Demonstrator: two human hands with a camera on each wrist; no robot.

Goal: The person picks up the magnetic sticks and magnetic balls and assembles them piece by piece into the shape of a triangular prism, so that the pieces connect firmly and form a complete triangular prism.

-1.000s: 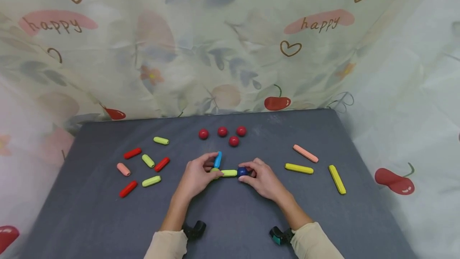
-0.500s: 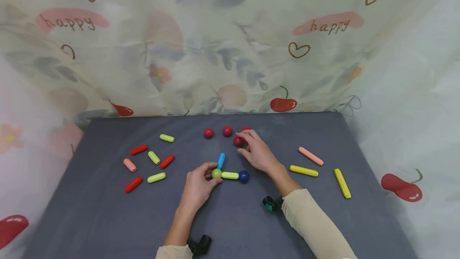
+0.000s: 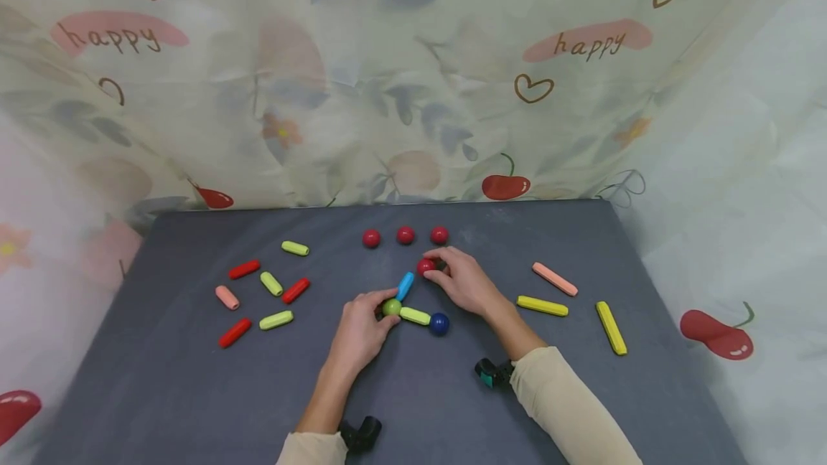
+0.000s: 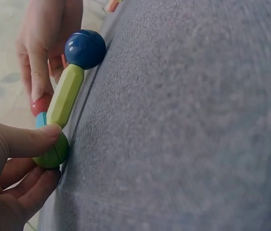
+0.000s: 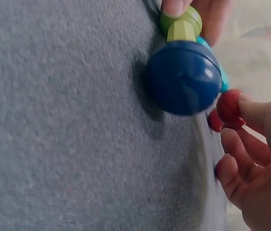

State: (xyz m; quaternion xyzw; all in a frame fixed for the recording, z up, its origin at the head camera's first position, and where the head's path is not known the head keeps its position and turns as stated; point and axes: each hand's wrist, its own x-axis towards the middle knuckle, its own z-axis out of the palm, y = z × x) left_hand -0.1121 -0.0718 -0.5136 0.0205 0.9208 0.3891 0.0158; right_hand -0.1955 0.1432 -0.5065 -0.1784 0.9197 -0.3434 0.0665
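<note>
My left hand (image 3: 363,329) pinches a green ball (image 3: 391,308) between thumb and fingers. From that ball a blue rod (image 3: 405,286) points away toward the back, and a light-green rod (image 3: 415,316) runs right to a dark blue ball (image 3: 439,324). My right hand (image 3: 466,281) pinches a red ball (image 3: 426,267) just beyond the free end of the blue rod. In the right wrist view the red ball (image 5: 230,107) sits between thumb and fingertips, close to the blue rod's tip (image 5: 224,83).
Behind the hands lie three more red balls (image 3: 405,235). Several short red, light-green and pink rods (image 3: 244,269) are scattered at the left. To the right rest two yellow rods (image 3: 543,306) and a longer pink rod (image 3: 555,279). A patterned curtain (image 3: 362,92) borders the grey table (image 3: 194,393).
The right hand left the dark blue ball, reached to the red balls and brought one back toward the blue rod. The left hand kept the green ball, and the joined pieces turned slightly clockwise.
</note>
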